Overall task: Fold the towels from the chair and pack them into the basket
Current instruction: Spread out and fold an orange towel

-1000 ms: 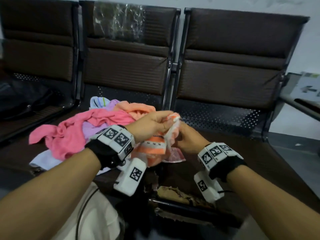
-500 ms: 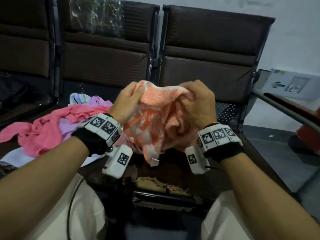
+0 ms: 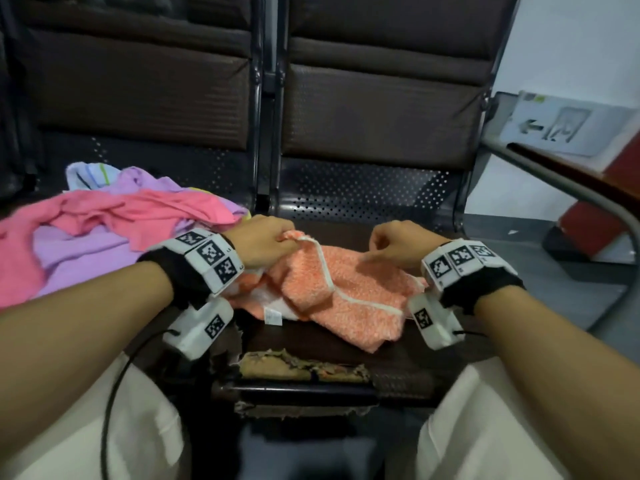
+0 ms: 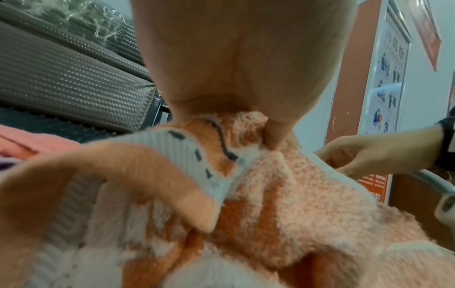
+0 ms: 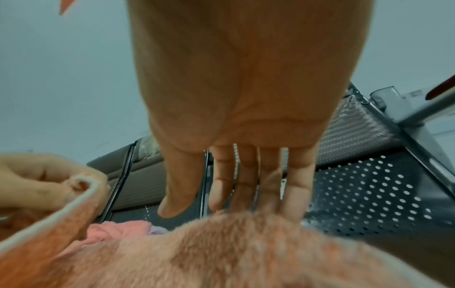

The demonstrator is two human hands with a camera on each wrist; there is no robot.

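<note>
An orange towel (image 3: 349, 292) with a white hem lies crumpled on the right chair's seat (image 3: 408, 344). My left hand (image 3: 277, 239) grips its raised far-left corner; in the left wrist view the thumb and fingers (image 4: 273, 140) pinch the orange towel (image 4: 295, 204). My right hand (image 3: 384, 245) hovers at the towel's far right edge. The right wrist view shows its fingers (image 5: 246, 185) straight, tips touching the orange towel (image 5: 221, 253). More towels lie piled on the left seat: pink (image 3: 138, 216), purple (image 3: 86, 251), striped white (image 3: 86, 173). No basket is in view.
Dark padded chair backs (image 3: 381, 109) rise behind the seats. A grey metal armrest (image 3: 561, 188) slants along the right side. The seat's front edge (image 3: 301, 368) is torn. My legs in pale trousers (image 3: 145, 427) sit close to the seat front.
Both hands held the orange towel up in the air; it now lies on the right seat. The right hand has let go and straightened its fingers.
</note>
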